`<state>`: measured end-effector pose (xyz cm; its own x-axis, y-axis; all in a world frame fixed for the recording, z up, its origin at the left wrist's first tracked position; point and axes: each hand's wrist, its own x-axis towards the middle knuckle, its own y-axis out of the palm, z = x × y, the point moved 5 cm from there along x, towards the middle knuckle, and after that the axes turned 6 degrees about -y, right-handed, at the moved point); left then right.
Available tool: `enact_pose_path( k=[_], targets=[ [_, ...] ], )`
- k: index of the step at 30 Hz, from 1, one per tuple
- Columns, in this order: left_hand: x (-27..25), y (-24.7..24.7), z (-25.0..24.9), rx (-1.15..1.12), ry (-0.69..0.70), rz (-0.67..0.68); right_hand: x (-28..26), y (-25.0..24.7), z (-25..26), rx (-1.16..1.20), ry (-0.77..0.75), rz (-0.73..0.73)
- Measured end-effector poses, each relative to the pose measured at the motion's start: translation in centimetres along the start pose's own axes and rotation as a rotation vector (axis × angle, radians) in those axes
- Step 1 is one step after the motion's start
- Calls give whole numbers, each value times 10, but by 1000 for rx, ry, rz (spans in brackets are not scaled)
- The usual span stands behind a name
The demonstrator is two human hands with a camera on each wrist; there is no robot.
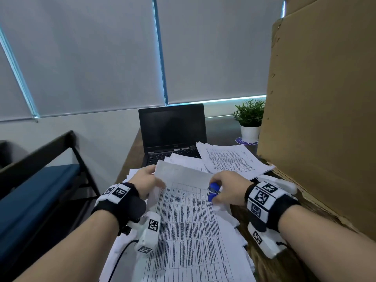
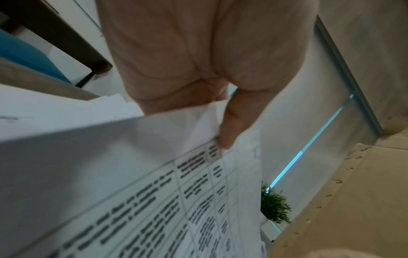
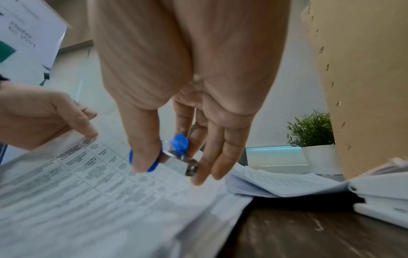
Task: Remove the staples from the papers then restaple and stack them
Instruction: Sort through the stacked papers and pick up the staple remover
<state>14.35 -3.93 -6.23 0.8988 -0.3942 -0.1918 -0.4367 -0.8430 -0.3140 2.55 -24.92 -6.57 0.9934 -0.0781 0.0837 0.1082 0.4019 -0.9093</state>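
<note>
One printed paper set (image 1: 191, 226), thin white sheets ruled into a table of small dark text, lies on top of a loose spread of more white sheets in front of the person. Its top sheet (image 1: 179, 171) is folded up and back from the far edge, showing a blank underside. The left hand (image 1: 145, 180) holds that lifted sheet at its left corner, the thumb (image 2: 238, 118) pinching the paper against the fingers behind it.

The right hand (image 1: 227, 188) grips one staple remover (image 3: 176, 151), a small claw type with two rounded blue plastic pads and shiny metal jaws. The thumb presses one pad and the fingers the other, with the metal tips pointing down at the upper right part of the table sheet. Whether the tips touch the paper cannot be told.

A second pile of printed sheets (image 1: 230, 159) lies fanned out farther back on the right. Just beside the right wrist sits one smooth white object (image 3: 379, 197) with rounded edges, possibly a stapler; its form is not clear.

All rests on one dark wood-grain desk (image 3: 298, 232). At the back stands one black laptop (image 1: 173, 129), open, its screen dark, papers overlapping its keyboard. To its right is one small green plant in a white cylindrical pot (image 1: 249, 123). A tall wall of brown corrugated cardboard (image 1: 321, 98) rises along the right side. Both wrists wear black bands with black-and-white square markers.
</note>
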Motion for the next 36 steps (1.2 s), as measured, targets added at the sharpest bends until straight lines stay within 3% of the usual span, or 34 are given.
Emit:
enact_pose_path(
  k=[4, 10, 24, 29, 36],
  targets=[
    [-24, 15, -21, -46, 34, 133, 5, -11, 27, 69, -51, -177],
    [-43, 24, -33, -196, 39, 164, 2, -32, 70, 72, -198, -470],
    [-74, 22, -58, -102, 165, 155, -10, -44, 101, -109, -304, -584],
    [-78, 23, -62, -40, 198, 95, -18, -43, 103, -139, -328, -608],
    [-82, 28, -67, -19, 232, 23, -21, -40, 99, -14, -176, -592]
  ],
)
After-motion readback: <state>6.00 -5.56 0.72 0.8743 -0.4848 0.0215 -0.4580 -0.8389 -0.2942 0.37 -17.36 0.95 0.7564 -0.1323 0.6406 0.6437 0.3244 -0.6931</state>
